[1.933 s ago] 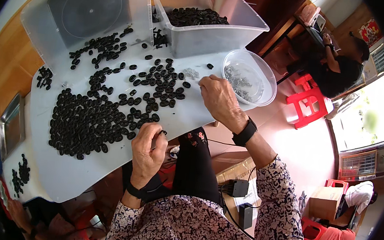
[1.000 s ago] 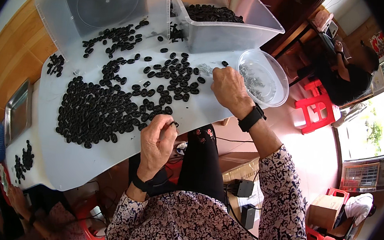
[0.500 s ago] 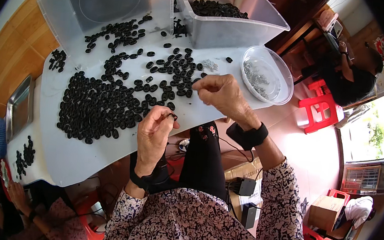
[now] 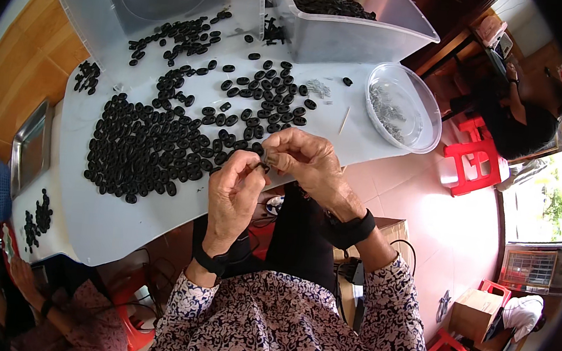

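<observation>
Head view: both hands meet on a small dark piece by the table's front edge

Small dark piece (image 4: 265, 168) sits at the fingertips, mostly hidden, near the front edge of the white table (image 4: 127, 228). Left hand (image 4: 234, 188) pinches it between thumb and forefinger. Right hand (image 4: 306, 161) comes in from the other side, fingertips bunched right at the piece; can't tell if they grip it or some tiny part of their own.

Just beyond the hands: scattered black ovals (image 4: 272, 93), merging at left into a big dense pile (image 4: 138, 145). Behind the ovals, a little heap of silver bits (image 4: 317, 88), a lone oval (image 4: 347, 82) off to its right. Thin pale stick (image 4: 345, 121) lies between hands and round clear tub (image 4: 434, 133), which holds more silver bits. Farther back, a clear bin (image 4: 348, 40) with black parts inside.

Risks, my judgement: piece could slip if the pinch loosens or the fingers push unevenly; so near the edge, it might drop to the lap or floor. Nearest ovals could get knocked by a knuckle. Tub looks close to the right edge, so an elbow or sleeve bump might tip it.
</observation>
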`<state>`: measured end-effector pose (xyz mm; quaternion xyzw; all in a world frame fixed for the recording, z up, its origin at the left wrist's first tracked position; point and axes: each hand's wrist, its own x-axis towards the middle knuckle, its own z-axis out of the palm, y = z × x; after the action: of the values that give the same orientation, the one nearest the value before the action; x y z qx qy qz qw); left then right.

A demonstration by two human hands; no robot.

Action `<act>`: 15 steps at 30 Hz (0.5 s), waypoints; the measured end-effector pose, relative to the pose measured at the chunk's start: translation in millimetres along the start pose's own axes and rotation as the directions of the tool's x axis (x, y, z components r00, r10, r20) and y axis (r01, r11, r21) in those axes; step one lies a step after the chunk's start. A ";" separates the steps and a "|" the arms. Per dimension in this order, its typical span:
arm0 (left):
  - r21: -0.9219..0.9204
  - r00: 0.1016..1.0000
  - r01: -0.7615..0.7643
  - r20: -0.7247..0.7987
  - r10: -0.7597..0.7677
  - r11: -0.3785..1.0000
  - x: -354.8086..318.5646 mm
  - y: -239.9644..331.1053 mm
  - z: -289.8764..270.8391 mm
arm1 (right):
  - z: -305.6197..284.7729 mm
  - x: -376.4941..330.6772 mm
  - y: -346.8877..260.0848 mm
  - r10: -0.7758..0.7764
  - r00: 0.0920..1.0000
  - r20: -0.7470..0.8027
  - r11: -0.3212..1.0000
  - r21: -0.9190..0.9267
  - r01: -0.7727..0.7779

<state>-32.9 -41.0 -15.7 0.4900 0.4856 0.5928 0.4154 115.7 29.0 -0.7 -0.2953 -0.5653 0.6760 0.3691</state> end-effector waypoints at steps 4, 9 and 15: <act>0.003 1.000 0.005 -0.026 -0.005 1.000 0.2 3.8 0.9 | 3.6 -0.8 -3.0 0.013 1.000 -0.018 0.999 -0.049 -0.014; 0.078 0.999 -0.029 -0.023 0.030 0.997 0.9 0.6 1.3 | 3.9 -2.0 -2.9 0.021 0.998 -0.051 1.000 -0.014 -0.022; 0.130 0.999 -0.027 -0.024 0.030 0.991 0.8 -1.2 2.0 | 5.2 -2.2 0.8 0.002 0.998 -0.058 1.000 -0.025 -0.003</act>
<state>-31.1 -39.6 -16.7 0.5151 0.5214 0.5723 0.3677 112.6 24.2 -0.6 -0.3200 -0.5624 0.6605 0.3808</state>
